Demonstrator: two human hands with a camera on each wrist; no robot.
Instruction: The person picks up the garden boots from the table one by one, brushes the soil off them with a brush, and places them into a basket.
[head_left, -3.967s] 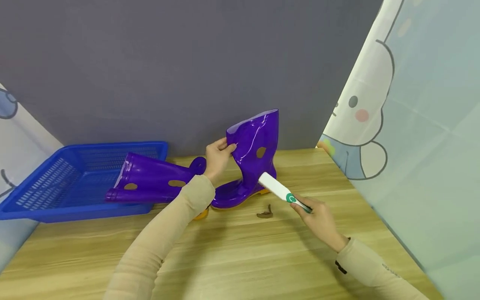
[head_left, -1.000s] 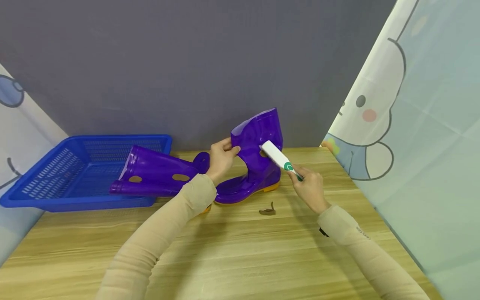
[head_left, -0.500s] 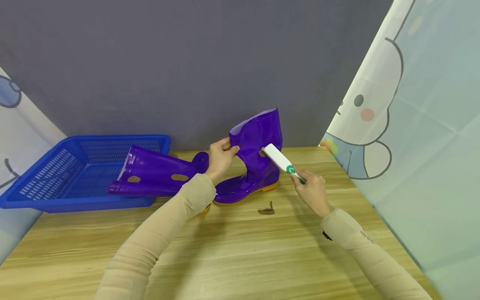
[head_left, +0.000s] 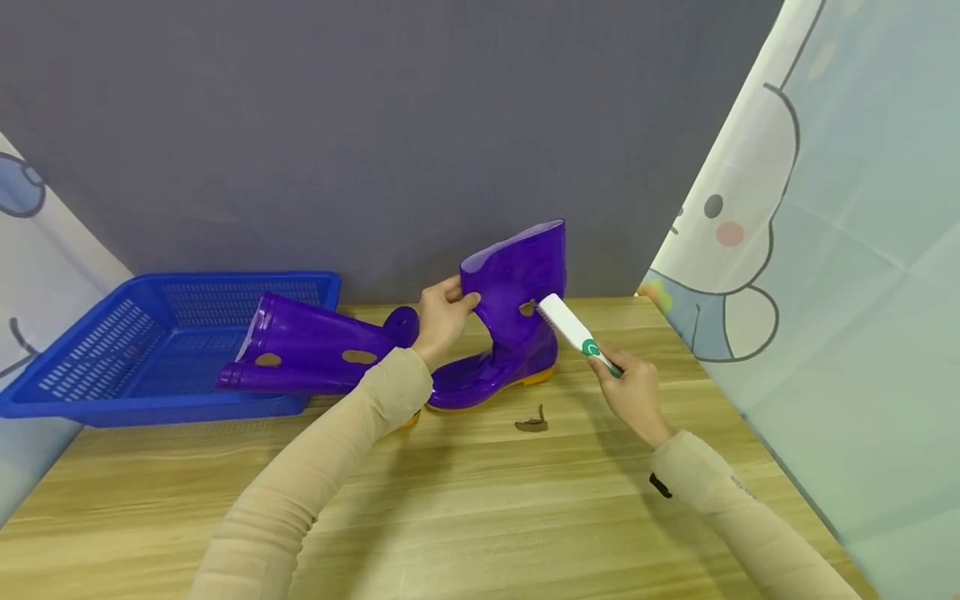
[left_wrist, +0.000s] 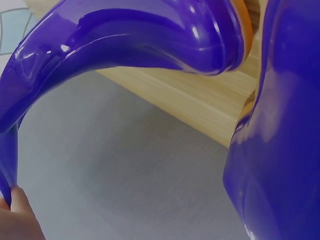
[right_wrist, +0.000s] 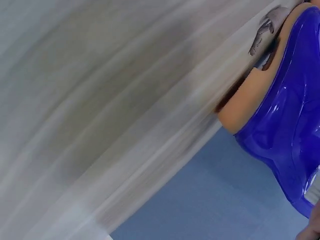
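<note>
In the head view, a purple rubber boot with an orange sole stands on the table, its shaft bent. My left hand pinches the rim of that shaft between thumb and fingers. A white brush with a green mark is gripped by its handle in my right hand. Its bristles face the shaft, right beside a ragged tan patch. A second purple boot, with two tan patches, lies on its side, partly behind my left forearm. The right wrist view shows the brush only at its edge.
A blue plastic basket stands at the left, the lying boot's shaft across its right part. Brown scraps lie in front of the standing boot. A grey wall rises behind the wooden table.
From low on the shaft, the brush has gone up to the tan patch, then slightly right and down. The patch, smooth and oval before, now looks ragged. My left hand keeps its pinch.
</note>
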